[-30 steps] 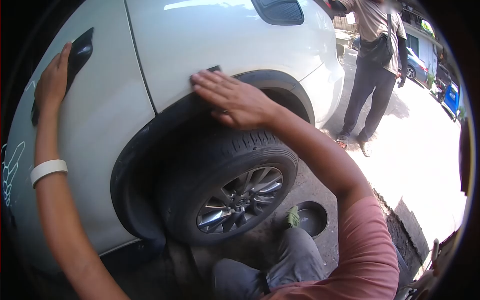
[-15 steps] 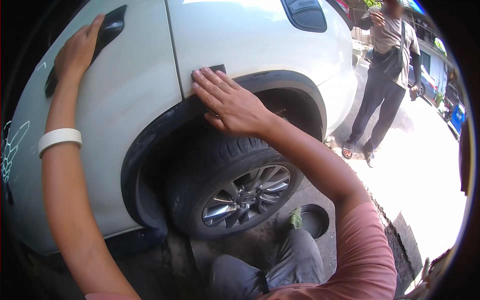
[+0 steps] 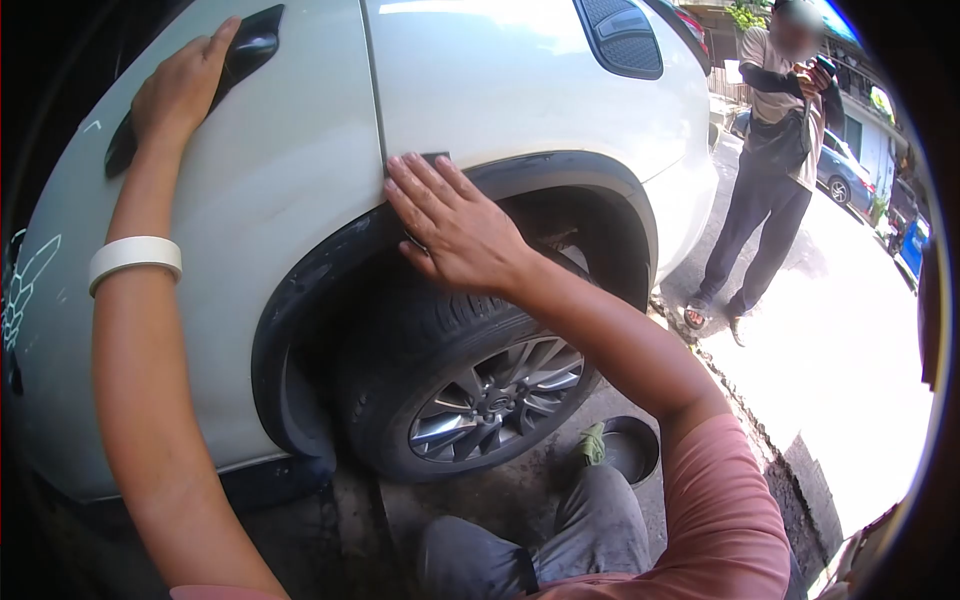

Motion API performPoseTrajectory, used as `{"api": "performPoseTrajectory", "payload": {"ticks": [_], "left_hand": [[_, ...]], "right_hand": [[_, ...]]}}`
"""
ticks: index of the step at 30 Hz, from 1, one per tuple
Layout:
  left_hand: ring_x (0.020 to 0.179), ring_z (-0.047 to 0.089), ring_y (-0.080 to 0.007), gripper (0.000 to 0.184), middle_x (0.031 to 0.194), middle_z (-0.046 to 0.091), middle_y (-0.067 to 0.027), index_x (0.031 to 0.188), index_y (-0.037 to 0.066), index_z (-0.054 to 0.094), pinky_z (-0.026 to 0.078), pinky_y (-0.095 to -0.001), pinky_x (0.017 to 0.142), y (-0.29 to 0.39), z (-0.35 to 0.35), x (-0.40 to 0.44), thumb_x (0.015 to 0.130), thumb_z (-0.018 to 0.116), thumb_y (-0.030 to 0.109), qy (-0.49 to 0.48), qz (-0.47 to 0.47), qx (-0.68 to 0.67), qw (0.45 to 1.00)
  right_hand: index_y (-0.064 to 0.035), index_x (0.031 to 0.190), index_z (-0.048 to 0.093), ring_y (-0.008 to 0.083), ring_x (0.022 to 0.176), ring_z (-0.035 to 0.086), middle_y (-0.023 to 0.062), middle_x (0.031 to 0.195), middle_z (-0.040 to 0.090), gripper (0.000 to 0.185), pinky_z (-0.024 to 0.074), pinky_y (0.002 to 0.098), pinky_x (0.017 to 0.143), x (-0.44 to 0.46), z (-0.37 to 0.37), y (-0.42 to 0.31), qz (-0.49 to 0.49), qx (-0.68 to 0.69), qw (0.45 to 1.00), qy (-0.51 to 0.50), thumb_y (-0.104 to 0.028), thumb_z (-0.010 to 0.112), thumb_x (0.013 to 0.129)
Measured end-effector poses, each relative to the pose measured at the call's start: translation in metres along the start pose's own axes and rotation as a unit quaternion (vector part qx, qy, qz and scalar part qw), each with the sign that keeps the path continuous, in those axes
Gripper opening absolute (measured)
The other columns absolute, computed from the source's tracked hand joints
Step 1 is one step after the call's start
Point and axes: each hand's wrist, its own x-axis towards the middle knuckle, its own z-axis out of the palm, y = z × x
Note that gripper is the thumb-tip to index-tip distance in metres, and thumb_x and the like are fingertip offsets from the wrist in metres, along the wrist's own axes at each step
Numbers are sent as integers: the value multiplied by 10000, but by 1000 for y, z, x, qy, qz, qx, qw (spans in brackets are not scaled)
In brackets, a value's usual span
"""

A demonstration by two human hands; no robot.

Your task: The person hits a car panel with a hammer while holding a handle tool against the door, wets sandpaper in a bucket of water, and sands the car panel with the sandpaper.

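My left hand (image 3: 178, 95) is closed over the black door handle (image 3: 254, 48) of a white car (image 3: 290, 160); its fingertips are hidden behind the handle. My right hand (image 3: 455, 222) lies with its fingers stretched flat on the body panel just above the black wheel arch trim (image 3: 320, 262). Under those fingers is a dark sheet that looks like sandpaper (image 3: 437, 158), pressed to the panel, with only its top edge showing. Around my left forearm sits a white ring (image 3: 136, 262), like a roll of masking tape.
Below the arch is the wheel (image 3: 497, 402). A black basin (image 3: 633, 447) with a green cloth (image 3: 593, 443) on its rim stands beside my knee (image 3: 600, 520). Another person (image 3: 775, 170) stands at the right, holding a dark object. A parked car (image 3: 845, 172) is farther back.
My right hand and the sheet have shifted slightly down against the panel, and less of the sheet shows. My left hand stays on the handle. The other person has brought both hands together.
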Motion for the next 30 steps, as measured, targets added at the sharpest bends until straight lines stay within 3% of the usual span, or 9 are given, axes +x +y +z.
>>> {"api": "performPoseTrajectory", "payload": {"ticks": [5, 8, 11, 13, 14, 17, 18, 24, 30], "left_hand": [[1068, 651, -346, 792, 1125, 718, -84, 1077, 228, 713, 505, -460, 872, 1, -3, 2, 893, 241, 838, -26, -4, -6, 1000], [1063, 652, -348, 790, 1119, 719, -84, 1069, 227, 711, 502, -462, 874, -1, 2, 0, 892, 244, 839, 8, 4, -10, 1000], [1164, 615, -375, 767, 1247, 681, -89, 1322, 315, 619, 492, -475, 934, -3, -1, 5, 899, 234, 825, -42, -6, 8, 999], [1105, 634, -363, 766, 1165, 703, -88, 1155, 251, 675, 495, -462, 903, 1, -2, 1, 894, 249, 831, -23, -9, -6, 1000], [1076, 644, -357, 781, 1125, 715, -87, 1071, 219, 703, 497, -456, 888, 3, -3, 1, 891, 256, 834, -13, -11, -13, 1000], [1083, 641, -358, 778, 1126, 713, -88, 1088, 222, 700, 495, -455, 890, 2, -8, 4, 895, 253, 830, -55, -12, -12, 998], [1083, 640, -358, 779, 1125, 712, -89, 1087, 221, 699, 495, -455, 890, 1, -7, 4, 895, 253, 830, -44, -13, -16, 999], [1105, 629, -371, 778, 1175, 692, -105, 1227, 256, 654, 496, -473, 889, 1, -5, 6, 906, 227, 822, -59, -15, -3, 998], [1157, 616, -365, 779, 1221, 681, -97, 1275, 276, 639, 492, -468, 929, 0, -6, 6, 905, 228, 824, -75, -11, 1, 997]], "right_hand": [[49, 1464, 398, 346, 1501, 257, 214, 1587, 324, 655, 180, 479, 1235, 18, 2, 2, 41, 3, 998, 46, -380, 501, 979], [37, 1468, 403, 341, 1502, 258, 204, 1590, 325, 656, 182, 480, 1234, -5, 5, -1, 15, -4, 1000, 13, -386, 505, 977], [9, 1517, 330, 327, 1525, 200, 189, 1625, 256, 676, 137, 475, 1245, 6, -7, 7, 14, 0, 1000, -11, -364, 511, 983], [9, 1514, 338, 325, 1524, 202, 191, 1622, 263, 674, 136, 476, 1245, 23, -8, 12, 19, -18, 1000, 8, -365, 511, 981], [30, 1464, 422, 323, 1492, 285, 199, 1582, 344, 643, 172, 486, 1235, 22, -7, 10, 12, -36, 999, 38, -379, 497, 974], [29, 1453, 443, 321, 1492, 286, 199, 1580, 345, 627, 174, 492, 1233, 4, -9, 3, 3, -46, 999, -5, -378, 485, 977], [11, 1500, 374, 328, 1515, 228, 199, 1612, 281, 649, 147, 491, 1240, -1, -11, 0, 4, -27, 999, -35, -369, 493, 988], [16, 1460, 445, 297, 1503, 268, 178, 1600, 321, 633, 171, 497, 1233, 33, -12, 18, 44, -74, 995, 46, -392, 479, 977], [13, 1485, 409, 293, 1511, 251, 170, 1614, 297, 650, 150, 505, 1233, 5, -8, 5, 1, -61, 998, -21, -403, 447, 988]]}}
